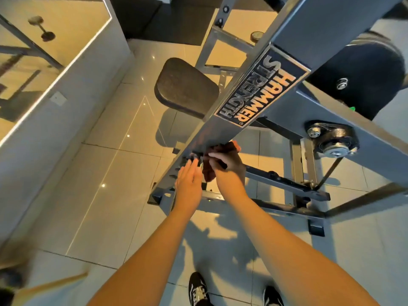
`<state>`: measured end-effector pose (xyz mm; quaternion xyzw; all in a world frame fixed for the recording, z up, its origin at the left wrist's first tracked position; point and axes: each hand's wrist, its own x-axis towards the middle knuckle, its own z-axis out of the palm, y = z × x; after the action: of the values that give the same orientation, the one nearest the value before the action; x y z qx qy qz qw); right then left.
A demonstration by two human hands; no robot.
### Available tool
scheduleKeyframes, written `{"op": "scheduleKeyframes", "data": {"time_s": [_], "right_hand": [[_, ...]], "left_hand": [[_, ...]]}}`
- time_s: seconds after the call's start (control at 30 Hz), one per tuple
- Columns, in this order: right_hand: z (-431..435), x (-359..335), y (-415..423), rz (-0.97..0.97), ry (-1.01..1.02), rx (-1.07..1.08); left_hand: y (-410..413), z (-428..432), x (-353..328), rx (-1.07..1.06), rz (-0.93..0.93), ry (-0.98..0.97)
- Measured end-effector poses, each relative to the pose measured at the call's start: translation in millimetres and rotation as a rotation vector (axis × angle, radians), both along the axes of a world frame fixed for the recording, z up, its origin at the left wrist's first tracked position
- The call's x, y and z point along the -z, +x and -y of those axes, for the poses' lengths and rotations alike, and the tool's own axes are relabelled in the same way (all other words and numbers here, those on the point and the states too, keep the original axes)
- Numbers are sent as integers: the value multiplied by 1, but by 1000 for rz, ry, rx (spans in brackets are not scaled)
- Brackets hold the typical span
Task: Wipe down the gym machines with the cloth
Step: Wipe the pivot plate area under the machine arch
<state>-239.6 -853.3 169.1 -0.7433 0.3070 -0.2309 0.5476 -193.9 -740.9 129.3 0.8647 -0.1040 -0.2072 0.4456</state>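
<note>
A grey gym machine fills the view, its slanted steel beam [223, 129] bearing a "Hammer Strength" label. My right hand [227, 161] is closed around a dark reddish-brown cloth [208, 173] and presses it against the lower part of that beam. My left hand [189, 180] is flat with fingers extended, resting against the beam's notched edge right beside the cloth. Part of the cloth is hidden behind my right hand.
A black padded seat [185, 87] sits left of the beam. A pivot bearing [331, 140] and black weight plate [362, 76] lie to the right. The machine's base frame [254, 203] crosses the tiled floor. A mirrored wall [33, 62] stands left. My shoes [198, 290] are below.
</note>
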Motion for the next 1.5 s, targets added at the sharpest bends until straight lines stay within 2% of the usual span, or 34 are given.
{"op": "scheduleKeyframes", "data": {"time_s": [0.1,0.17,0.33,0.53,0.7,0.87,1.0,1.13,1.27,1.33,1.5], "right_hand": [[4,-12,-10,111,-64,92],[6,-16,-7,148,-58,82],[-9,3,8,-89,95,-11],[3,-10,-5,104,-7,96],[-4,-2,8,-113,110,-26],[0,-9,-4,45,47,43],[-2,-3,7,-143,99,-33],[-6,-4,-9,-125,149,-37],[-12,-3,-39,-164,286,-82],[-13,-3,-50,-220,322,-85],[-4,-1,-73,-212,383,-139]], "left_hand": [[-4,-4,-7,21,-16,-24],[-4,-4,-9,17,-22,-38],[-8,-8,-1,37,31,-36],[-15,-9,-6,44,27,-30],[-20,-6,-13,14,30,-53],[-19,-11,-9,57,31,-40],[-22,-7,-10,6,-20,-25],[-26,-12,-13,1,-27,-29],[-45,-13,-27,18,-89,-163],[-55,-9,-32,23,-59,-187],[-75,6,-44,-92,-63,-252]]}}
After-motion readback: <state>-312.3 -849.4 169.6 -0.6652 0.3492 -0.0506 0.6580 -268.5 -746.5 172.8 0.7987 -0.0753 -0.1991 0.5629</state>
